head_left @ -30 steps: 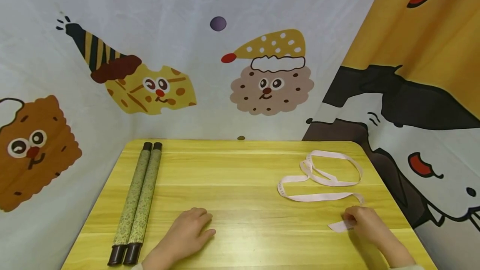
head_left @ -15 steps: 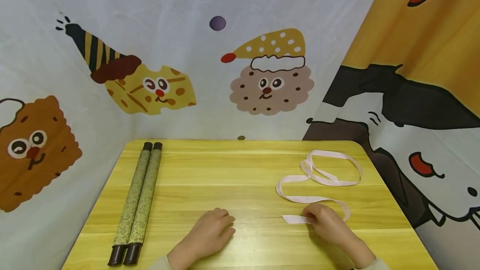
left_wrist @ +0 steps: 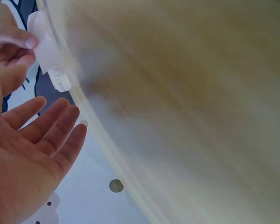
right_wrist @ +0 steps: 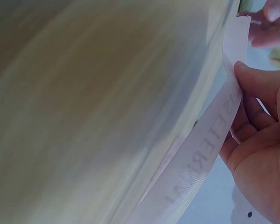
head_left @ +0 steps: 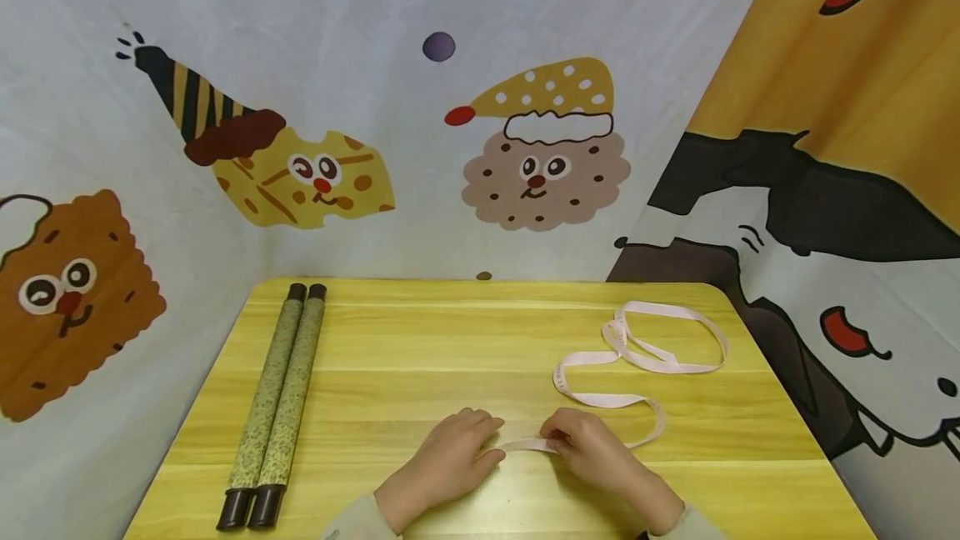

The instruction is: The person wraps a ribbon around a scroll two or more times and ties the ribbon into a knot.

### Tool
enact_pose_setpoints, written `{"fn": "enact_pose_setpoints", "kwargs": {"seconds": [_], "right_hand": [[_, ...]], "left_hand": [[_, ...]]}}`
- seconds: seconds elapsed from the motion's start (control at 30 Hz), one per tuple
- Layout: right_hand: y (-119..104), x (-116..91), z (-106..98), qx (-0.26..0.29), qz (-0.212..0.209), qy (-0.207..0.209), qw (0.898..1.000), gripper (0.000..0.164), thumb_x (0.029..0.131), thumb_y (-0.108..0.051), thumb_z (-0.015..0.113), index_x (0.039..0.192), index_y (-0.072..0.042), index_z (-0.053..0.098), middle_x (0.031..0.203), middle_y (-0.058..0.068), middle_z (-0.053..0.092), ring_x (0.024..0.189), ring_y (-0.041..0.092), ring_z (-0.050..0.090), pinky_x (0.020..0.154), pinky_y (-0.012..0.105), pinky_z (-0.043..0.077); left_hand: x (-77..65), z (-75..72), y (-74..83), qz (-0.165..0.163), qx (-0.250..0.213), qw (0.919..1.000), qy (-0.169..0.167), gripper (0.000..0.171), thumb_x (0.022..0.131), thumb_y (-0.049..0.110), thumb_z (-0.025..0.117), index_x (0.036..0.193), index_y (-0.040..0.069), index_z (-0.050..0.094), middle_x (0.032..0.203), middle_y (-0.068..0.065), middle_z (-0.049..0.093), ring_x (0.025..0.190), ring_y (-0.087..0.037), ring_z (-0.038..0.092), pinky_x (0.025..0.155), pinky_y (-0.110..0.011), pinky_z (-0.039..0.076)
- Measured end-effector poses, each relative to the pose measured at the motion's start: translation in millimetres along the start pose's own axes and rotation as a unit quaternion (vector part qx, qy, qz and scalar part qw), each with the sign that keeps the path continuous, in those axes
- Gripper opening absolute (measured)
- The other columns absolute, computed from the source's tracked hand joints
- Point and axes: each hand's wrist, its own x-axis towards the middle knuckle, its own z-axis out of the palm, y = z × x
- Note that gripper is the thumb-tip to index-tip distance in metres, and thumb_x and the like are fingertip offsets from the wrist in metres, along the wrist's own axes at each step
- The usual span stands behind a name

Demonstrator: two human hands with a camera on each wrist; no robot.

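A pale pink ribbon [head_left: 603, 399] with printed lettering trails over the right half of the table. My right hand [head_left: 600, 458] pinches it near its free end; in the right wrist view the thumb [right_wrist: 256, 81] presses on the printed strip. That free end points left, its tip right at the thumb of my left hand [head_left: 453, 457]. In the left wrist view the left fingers [left_wrist: 51, 133] are loosely spread with nothing between them, and the ribbon end [left_wrist: 45, 49] lies beyond them in the other hand.
Two long rods [head_left: 288, 390] in green speckled covering with dark end caps lie side by side on the left of the wooden table [head_left: 420, 340]. A curtain [head_left: 390, 48] with cartoon prints hangs close behind the table's far edge.
My right hand has carried the ribbon's end left across the table, pulling a new bend into it. My left hand has slid right, and the two hands are now close together.
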Motion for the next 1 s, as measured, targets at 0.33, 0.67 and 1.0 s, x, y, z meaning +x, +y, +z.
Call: {"fn": "enact_pose_setpoints", "kwargs": {"seconds": [0.33, 0.67, 1.0], "right_hand": [[-16.2, 12.7, 15.3, 0.029, -0.032, -0.004, 0.999, 0.017, 0.091, 0.004, 0.077, 0.102, -0.008, 0.073, 0.095, -0.002, 0.071, 0.086, 0.0, 0.063, 0.074, 0.022, 0.058], [-18.3, 13.2, 18.6, 0.016, 0.009, -0.048, 0.999, 0.013, 0.095, -0.001, 0.075, 0.107, -0.007, 0.074, 0.098, -0.002, 0.073, 0.087, 0.0, 0.063, 0.074, 0.023, 0.058], [-0.7, -2.7, 5.0, -0.026, 0.039, -0.072, 0.996, 0.011, 0.096, -0.006, 0.075, 0.104, -0.012, 0.077, 0.092, -0.013, 0.071, 0.075, -0.003, 0.055, 0.065, 0.023, 0.05]], "left_hand": [[7.1, 1.8, -1.1, -0.007, -0.029, 0.9993, -0.02, 0.018, 0.097, 0.025, 0.077, 0.107, 0.01, 0.081, 0.095, 0.007, 0.075, 0.084, -0.002, 0.063, 0.079, -0.026, 0.056], [0.0, -2.6, -12.8, -0.041, -0.107, 0.9931, -0.024, 0.015, 0.103, 0.019, 0.068, 0.097, 0.014, 0.08, 0.087, 0.015, 0.071, 0.076, 0.002, 0.059, 0.075, -0.027, 0.056], [-21.8, -32.8, -45.7, -0.11, -0.176, 0.978, -0.017, 0.017, 0.107, 0.021, 0.062, 0.103, 0.013, 0.078, 0.099, 0.004, 0.077, 0.087, -0.012, 0.069, 0.081, -0.041, 0.06]]}}
